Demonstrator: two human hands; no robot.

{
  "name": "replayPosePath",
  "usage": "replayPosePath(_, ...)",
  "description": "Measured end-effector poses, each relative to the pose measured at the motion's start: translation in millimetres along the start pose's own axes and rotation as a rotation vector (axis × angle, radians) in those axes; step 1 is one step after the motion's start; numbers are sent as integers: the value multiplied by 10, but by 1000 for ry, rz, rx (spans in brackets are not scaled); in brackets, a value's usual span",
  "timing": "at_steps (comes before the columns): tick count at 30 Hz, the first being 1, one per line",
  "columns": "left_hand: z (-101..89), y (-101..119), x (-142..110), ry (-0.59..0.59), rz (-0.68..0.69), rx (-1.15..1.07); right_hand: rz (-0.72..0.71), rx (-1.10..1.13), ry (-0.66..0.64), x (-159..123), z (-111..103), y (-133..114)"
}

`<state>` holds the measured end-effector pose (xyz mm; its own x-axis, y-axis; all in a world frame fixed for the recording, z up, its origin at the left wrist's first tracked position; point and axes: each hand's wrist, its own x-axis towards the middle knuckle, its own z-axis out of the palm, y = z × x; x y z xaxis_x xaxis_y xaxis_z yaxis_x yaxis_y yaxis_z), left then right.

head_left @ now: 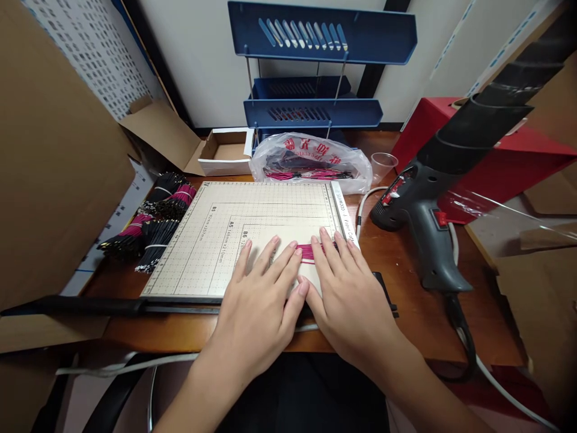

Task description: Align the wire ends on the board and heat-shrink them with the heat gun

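Observation:
My left hand (261, 294) lies flat with fingers spread on the board of a paper cutter (198, 258). Beside it my right hand (347, 288) also rests flat, its fingers stretched over a row of pink wires (307, 252). Only a short stretch of the wires shows between the hands; their ends are hidden under my fingers. The two thumbs nearly meet at the board's near edge. The cutter's black handle (94, 305) reaches out along the near edge to the left.
Bundles of black and pink wires (157, 228) lie left of the board. Behind it are an open box (225, 162), a plastic bag (311, 159) with wires, a clear cup (383, 165) and a blue rack (315, 113). A heat gun (428, 216) stands at the right before a red box (496, 150).

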<state>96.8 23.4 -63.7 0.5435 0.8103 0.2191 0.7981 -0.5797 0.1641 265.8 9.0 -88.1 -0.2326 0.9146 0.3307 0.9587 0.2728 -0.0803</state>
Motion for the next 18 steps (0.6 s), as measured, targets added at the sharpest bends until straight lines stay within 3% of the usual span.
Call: replayPosePath(18,51,-53,57,-14,47,99,20,-73,26,-11,20,-4)
